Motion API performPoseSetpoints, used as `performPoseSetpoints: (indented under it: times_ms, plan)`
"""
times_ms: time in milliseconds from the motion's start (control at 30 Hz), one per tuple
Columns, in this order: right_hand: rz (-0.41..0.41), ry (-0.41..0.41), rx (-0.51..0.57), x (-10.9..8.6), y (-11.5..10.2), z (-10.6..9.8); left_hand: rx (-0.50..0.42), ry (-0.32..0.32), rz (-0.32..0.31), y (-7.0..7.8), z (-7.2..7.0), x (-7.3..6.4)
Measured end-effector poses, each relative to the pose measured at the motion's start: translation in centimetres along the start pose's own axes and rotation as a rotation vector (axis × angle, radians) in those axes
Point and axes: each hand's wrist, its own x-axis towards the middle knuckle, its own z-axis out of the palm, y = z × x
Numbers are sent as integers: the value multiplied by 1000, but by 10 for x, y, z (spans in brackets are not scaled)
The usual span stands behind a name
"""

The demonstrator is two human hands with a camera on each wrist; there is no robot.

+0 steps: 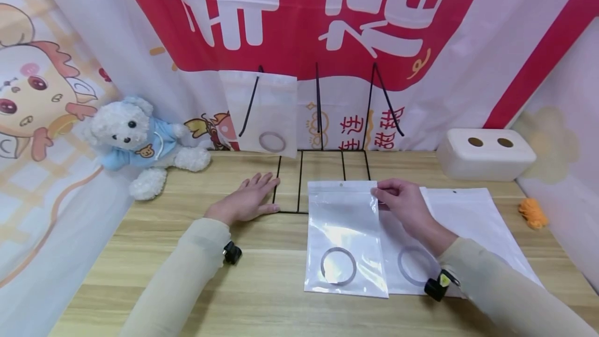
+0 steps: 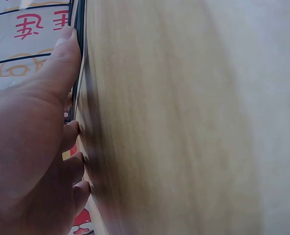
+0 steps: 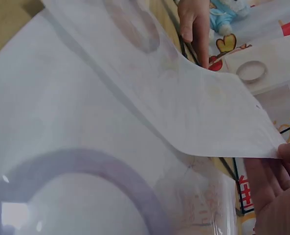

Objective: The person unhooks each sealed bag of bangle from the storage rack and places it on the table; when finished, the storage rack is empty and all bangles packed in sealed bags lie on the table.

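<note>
My right hand pinches the upper right corner of a flat zip bag with a shiny clear front and a bangle-like ring inside. In the right wrist view that bag is partly raised over another bag, which also has a ring in it. This white bag lies on the table to the right. My left hand rests at the left side of a black wire rack, fingers extended and touching its base. One bag hangs from the rack's left prong.
A white teddy bear in a blue hoodie sits at the back left. At the back right stands a white box with two holes, and an orange bundle lies in front of it. Printed cloth hangs behind the rack.
</note>
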Motion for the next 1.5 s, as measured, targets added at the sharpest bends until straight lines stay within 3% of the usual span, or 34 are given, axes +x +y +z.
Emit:
performPoseSetpoints:
  times_ms: [233,533,800,1133,1500]
  plan:
    - [-3,-26,-197,10,4,-4,-1,2,-4,0,0,1]
    - [7,-56,-363,24,10,-10,-4,-7,-4,0,0,2]
    - [43,-63,-411,29,8,-4,-10,-23,-24,-1,1,0]
    - [-36,-83,-527,32,10,0,-17,-2,-17,-2,3,-1]
    - [-51,-104,-627,38,11,-5,-23,1,-14,-1,3,0]
